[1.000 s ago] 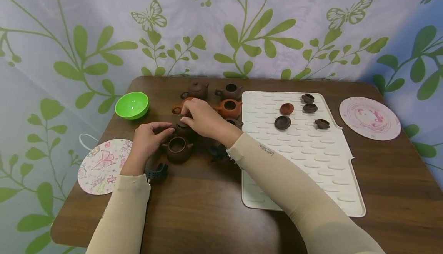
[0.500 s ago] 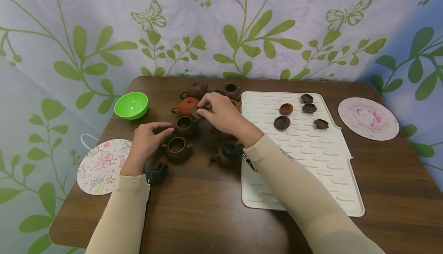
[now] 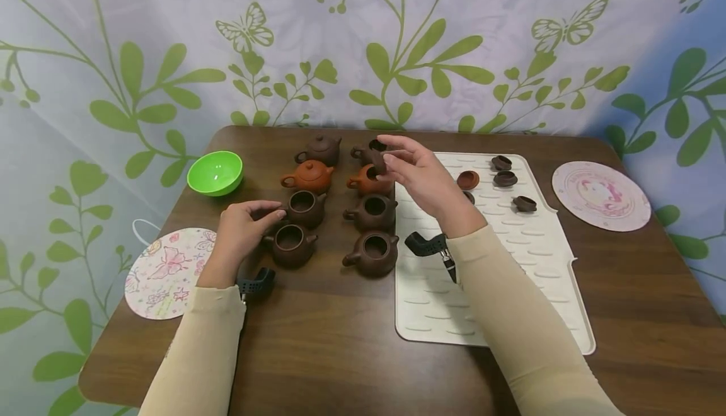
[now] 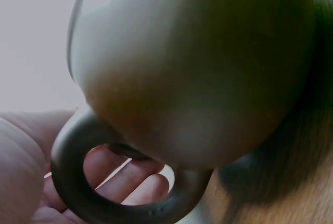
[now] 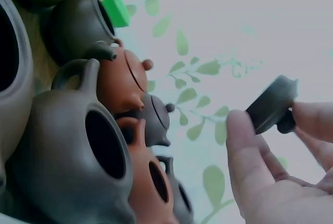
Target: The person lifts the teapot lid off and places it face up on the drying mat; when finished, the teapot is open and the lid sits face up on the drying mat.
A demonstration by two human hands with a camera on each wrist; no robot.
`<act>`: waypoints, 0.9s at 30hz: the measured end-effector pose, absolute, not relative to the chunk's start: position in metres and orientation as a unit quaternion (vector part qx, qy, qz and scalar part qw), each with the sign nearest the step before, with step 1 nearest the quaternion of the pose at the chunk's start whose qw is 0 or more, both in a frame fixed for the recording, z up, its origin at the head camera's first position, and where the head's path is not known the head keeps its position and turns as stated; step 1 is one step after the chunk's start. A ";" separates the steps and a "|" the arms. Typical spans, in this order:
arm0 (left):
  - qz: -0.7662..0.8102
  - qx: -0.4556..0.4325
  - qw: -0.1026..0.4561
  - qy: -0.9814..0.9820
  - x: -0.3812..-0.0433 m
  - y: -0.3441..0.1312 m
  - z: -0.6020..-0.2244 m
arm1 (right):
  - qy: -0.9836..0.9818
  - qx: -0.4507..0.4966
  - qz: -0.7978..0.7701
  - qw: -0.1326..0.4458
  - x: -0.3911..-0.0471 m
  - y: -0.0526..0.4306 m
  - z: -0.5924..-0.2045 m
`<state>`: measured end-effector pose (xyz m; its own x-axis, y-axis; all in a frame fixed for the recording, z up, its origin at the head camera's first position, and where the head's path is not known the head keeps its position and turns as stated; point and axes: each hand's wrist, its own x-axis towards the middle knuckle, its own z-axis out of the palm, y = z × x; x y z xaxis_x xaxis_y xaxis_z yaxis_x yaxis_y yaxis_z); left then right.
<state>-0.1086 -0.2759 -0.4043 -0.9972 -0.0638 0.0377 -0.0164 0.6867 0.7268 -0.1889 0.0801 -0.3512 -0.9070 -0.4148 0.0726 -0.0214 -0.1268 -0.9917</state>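
Note:
My left hand (image 3: pixel 244 230) pinches the handle side of a dark brown open-topped teapot (image 3: pixel 306 209) in the left column. Just in front of it stands another dark open teapot (image 3: pixel 291 247), whose round body and ring handle (image 4: pixel 67 167) fill the left wrist view, with my left fingers showing behind the ring. My right hand (image 3: pixel 428 179) holds a dark brown teapot lid (image 5: pixel 273 104) up in the air, its small knob between thumb and fingers. In the head view this lid overlaps the orange open teapot (image 3: pixel 371 181).
Lidded teapots, one orange (image 3: pixel 309 176) and one brown (image 3: pixel 319 149), stand at the back left. Two dark open teapots (image 3: pixel 372 254) sit front right. Several loose lids (image 3: pixel 524 203) lie on the white mat (image 3: pixel 454 315). A green bowl (image 3: pixel 215 173) stands far left; round placemats (image 3: pixel 604 195) lie at the sides.
My right hand has lifted the lid from the left-column teapot and carried it rightward past the orange pots, so that teapot's mouth now shows uncovered. My left hand has stayed put.

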 end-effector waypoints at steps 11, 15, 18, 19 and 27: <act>-0.397 0.019 0.037 -0.917 -0.109 -0.277 -0.410 | 0.463 -0.108 -0.859 0.190 -0.191 0.124 -0.367; -0.397 0.020 0.037 -0.917 -0.108 -0.275 -0.407 | 0.523 -0.102 -0.830 0.165 -0.187 0.139 -0.370; -0.396 0.023 0.035 -0.917 -0.108 -0.274 -0.407 | 0.613 -0.077 -0.772 0.151 -0.181 0.153 -0.371; -0.396 0.023 0.035 -0.917 -0.108 -0.274 -0.406 | 0.640 -0.070 -0.751 0.148 -0.179 0.158 -0.372; -0.392 0.019 0.037 -0.919 -0.107 -0.274 -0.405 | 0.718 -0.051 -0.687 0.100 -0.160 0.200 -0.378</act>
